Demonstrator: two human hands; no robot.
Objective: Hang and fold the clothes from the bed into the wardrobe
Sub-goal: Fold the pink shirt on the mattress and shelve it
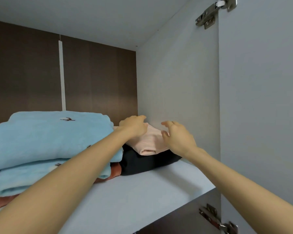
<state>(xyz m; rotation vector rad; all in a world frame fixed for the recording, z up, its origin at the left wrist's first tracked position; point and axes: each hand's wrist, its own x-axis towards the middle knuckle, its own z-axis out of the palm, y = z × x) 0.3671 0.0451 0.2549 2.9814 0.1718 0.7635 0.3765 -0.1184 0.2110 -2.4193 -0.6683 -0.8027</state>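
Two hands in the head view, my partner notes. State of each?

Me: My left hand (134, 126) lies palm down on the folded pink garment (152, 143), fingers relaxed, not gripping. My right hand (178, 139) hovers just beside the garment's right edge, fingers spread and loosely bent, holding nothing. I cannot tell whether the thumb touches the cloth.

Partner: Location of the garment?

Me: On the wardrobe shelf (134, 196), on top of a folded black garment (147, 162), at the right end near the grey side wall (176, 81). Just left, against the black piece, is a folded light-blue blanket (49, 137) stacked over rust-coloured fabric (116, 172). My left forearm crosses the blanket's front corner.

Partner: Surroundings?

Me: Brown back panel (24, 73) with a white vertical strip (62, 73). Door (260, 98) open at right, with an upper hinge (210, 12) and a lower hinge (216, 220).
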